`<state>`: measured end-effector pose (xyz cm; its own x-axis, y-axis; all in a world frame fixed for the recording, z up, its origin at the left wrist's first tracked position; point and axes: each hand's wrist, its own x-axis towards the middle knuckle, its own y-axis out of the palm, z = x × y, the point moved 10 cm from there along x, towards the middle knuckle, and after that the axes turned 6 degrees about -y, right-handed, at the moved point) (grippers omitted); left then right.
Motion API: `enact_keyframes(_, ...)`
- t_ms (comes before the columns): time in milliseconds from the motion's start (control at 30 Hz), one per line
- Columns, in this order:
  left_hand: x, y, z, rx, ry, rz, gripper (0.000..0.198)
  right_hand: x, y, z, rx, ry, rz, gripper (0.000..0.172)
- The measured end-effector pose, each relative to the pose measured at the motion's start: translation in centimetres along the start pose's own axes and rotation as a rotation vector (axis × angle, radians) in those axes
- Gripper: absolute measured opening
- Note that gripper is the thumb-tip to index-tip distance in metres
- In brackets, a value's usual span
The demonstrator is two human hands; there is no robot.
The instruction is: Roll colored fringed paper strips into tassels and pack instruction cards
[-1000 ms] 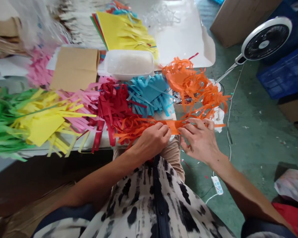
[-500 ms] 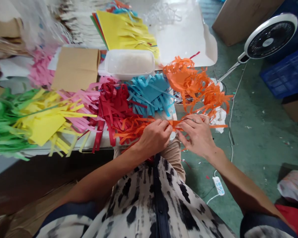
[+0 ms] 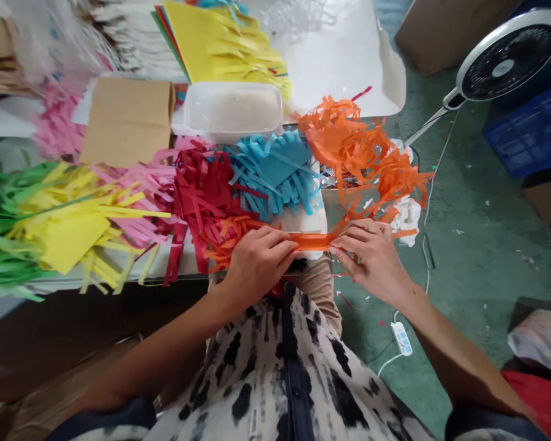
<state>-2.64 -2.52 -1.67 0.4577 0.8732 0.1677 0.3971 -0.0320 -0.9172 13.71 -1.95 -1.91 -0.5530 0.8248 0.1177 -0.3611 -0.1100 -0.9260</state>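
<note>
Head view: the left hand (image 3: 262, 256) had been drawn away from the right hand (image 3: 370, 256), exposing more of the folded orange strip (image 3: 308, 242), pinched by both beside the table's front corner (image 3: 298, 218). Working space behind was crowded by red fringe (image 3: 206, 187), blue fringe (image 3: 280, 162) and an orange heap (image 3: 333, 142).
</note>
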Motion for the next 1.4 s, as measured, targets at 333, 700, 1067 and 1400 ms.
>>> enact_keyframes(333,1.2,1.1,1.9,0.229,-0.177,0.057,0.023,0.9,1.6,0.0,-0.218,0.118,0.005,0.03)
enact_keyframes(700,2.4,1.0,1.4,0.303,-0.13,0.041,0.019,0.8,0.7,1.2,-0.395,0.161,-0.124,0.025)
enact_keyframes(1067,-0.9,-0.6,-0.4,0.252,0.363,-0.113,0.021,-2.4,0.4,2.5,-0.335,-0.106,-0.287,0.032)
enact_keyframes(1400,0.6,-0.8,-3.2,0.19,0.348,-0.084,0.016,-1.3,-0.4,2.3,-0.294,-0.111,-0.178,0.022)
